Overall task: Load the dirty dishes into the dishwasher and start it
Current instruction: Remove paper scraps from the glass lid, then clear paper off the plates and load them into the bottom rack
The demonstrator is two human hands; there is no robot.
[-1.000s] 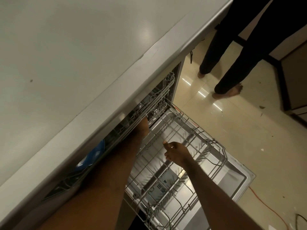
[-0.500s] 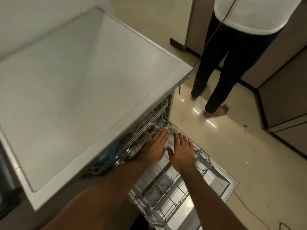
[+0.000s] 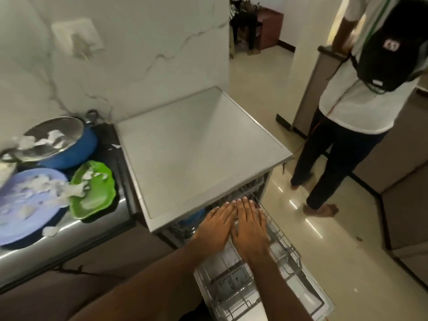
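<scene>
My left hand (image 3: 215, 228) and right hand (image 3: 250, 225) are hovering flat and empty over the grey wire rack (image 3: 285, 249); the foamy green plastic plate (image 3: 93, 189) is sitting on the steel counter (image 3: 76, 230) (light, slippery, I'm guessing; rim grip).

Dishwasher (image 3: 196, 158) open, lower rack (image 3: 286, 250) pulled out, foamy dishes (image 3: 97, 181) just beside it

Dim, warm indoor lighting. The top of the dishwasher (image 3: 199, 144) carries a soft, even sheen. Right of the dishwasher, the glossy floor (image 3: 335, 256) shows short bright streaks of glare. Left of it, the soapy dishes (image 3: 92, 188) are smeared by motion blur. The left hand (image 3: 215, 225) and right hand (image 3: 250, 228) at its front edge are moderately sharp; the forearms below lie in shadow. Wide-angle distortion bends lines toward the frame borders.
</scene>
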